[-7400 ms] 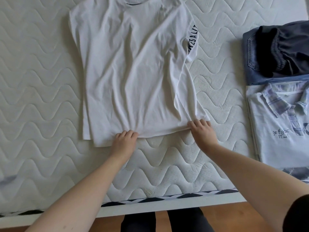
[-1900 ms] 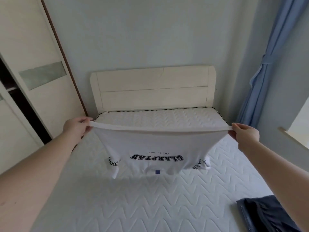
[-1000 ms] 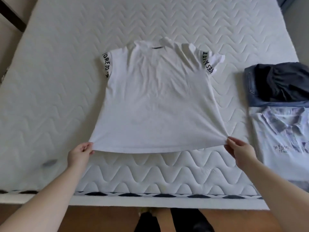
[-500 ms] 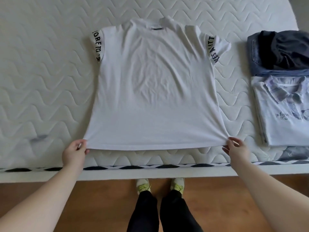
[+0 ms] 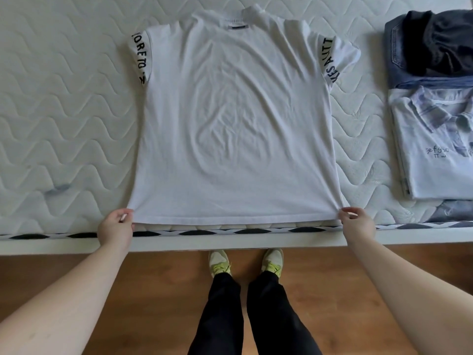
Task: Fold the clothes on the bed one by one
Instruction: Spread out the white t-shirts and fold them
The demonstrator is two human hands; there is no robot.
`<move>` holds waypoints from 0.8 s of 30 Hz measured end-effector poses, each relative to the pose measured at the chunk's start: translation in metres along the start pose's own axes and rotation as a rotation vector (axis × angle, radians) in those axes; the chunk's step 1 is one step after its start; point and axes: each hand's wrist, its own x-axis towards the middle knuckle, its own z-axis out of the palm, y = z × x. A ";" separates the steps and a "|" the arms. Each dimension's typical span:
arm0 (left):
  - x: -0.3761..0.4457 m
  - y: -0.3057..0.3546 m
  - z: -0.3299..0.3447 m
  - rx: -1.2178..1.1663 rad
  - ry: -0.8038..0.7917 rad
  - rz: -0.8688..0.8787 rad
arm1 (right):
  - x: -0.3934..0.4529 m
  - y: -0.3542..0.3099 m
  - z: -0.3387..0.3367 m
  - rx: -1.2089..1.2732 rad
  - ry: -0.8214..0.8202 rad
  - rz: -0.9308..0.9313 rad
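White T-shirt (image 5: 236, 129) lies spread, apparently back-up, at mattress (image 5: 64, 111) centre. Left hand (image 5: 115, 229) pinches the hem corner at 7 o'clock, right hand (image 5: 356, 225) at 5 o'clock. Pull evenly before releasing, keeping the hem straight.

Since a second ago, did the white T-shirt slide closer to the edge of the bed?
Yes. The white T-shirt came toward the near mattress edge; its hem now lies almost on the edge trim, pinched by the left hand and right hand.
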 end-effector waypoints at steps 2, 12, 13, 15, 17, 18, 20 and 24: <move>-0.002 -0.003 0.004 0.006 0.008 0.002 | 0.005 -0.001 0.002 -0.024 0.019 0.019; -0.012 -0.021 0.014 0.083 0.042 -0.058 | 0.014 0.006 -0.002 -0.123 0.005 0.009; -0.015 -0.018 0.013 0.136 0.062 -0.049 | 0.013 0.005 -0.003 -0.137 -0.001 -0.002; -0.021 -0.010 0.007 0.234 0.108 -0.030 | 0.010 0.002 -0.006 -0.170 0.000 -0.012; -0.028 -0.001 -0.002 0.285 0.117 -0.025 | 0.002 -0.006 -0.014 -0.200 0.004 -0.027; -0.032 0.006 -0.008 0.296 0.103 -0.031 | -0.004 -0.011 -0.019 -0.221 -0.002 -0.044; -0.045 0.022 -0.023 0.289 0.040 -0.035 | -0.021 -0.023 -0.029 -0.276 -0.032 -0.107; -0.084 0.062 -0.046 0.288 -0.096 0.021 | -0.063 -0.043 -0.050 -0.491 -0.184 -0.313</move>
